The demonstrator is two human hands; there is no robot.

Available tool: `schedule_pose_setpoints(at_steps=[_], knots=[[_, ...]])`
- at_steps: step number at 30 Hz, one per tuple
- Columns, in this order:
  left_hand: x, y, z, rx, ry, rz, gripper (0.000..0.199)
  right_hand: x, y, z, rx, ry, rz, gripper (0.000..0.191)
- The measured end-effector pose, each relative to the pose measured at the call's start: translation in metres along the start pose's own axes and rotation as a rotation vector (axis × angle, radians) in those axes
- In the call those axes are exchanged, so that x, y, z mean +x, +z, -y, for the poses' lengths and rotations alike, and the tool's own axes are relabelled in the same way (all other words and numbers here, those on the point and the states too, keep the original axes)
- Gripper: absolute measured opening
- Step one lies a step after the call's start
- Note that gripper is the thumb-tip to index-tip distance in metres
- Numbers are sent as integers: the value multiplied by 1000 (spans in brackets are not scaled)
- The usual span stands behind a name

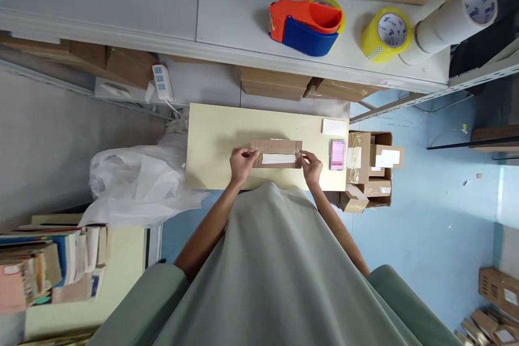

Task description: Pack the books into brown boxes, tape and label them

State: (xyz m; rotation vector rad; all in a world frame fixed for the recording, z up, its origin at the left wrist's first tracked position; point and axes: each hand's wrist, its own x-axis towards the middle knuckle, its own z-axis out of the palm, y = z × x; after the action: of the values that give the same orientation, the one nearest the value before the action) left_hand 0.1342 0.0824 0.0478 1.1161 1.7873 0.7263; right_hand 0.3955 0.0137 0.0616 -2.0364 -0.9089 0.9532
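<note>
A small, long cardboard box (276,146) lies on the cream table in front of me. A white strip (279,158) runs along its near half; whether it is a label or something inside, I cannot tell. My left hand (242,165) is closed in a pinch on the box's left end. At the opposite end, my right hand (312,168) pinches the box's right edge with thumb and fingers. Shiny clear tape seems to show near both ends.
On the cream table (214,135) a phone (337,154) and a white pad (334,126) lie at the right. An orange-blue tape dispenser (306,27) and a yellow tape roll (385,35) stand on the shelf (231,11). Cartons (359,146) stand right, white plastic sheeting (133,178) left.
</note>
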Motion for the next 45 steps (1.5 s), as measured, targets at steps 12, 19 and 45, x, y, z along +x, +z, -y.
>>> schedule_pose_setpoints(at_steps=[12, 19, 45], knots=[[27, -32, -85, 49, 558, -77, 19, 46, -32, 131, -549, -715, -94, 42], [48, -62, -198, -119, 807, -146, 29, 118, -28, 302, -901, -798, -228, 68], [-17, -148, -133, -426, 682, 131, 22, -64, -45, 256, -1165, -832, 129, 53]])
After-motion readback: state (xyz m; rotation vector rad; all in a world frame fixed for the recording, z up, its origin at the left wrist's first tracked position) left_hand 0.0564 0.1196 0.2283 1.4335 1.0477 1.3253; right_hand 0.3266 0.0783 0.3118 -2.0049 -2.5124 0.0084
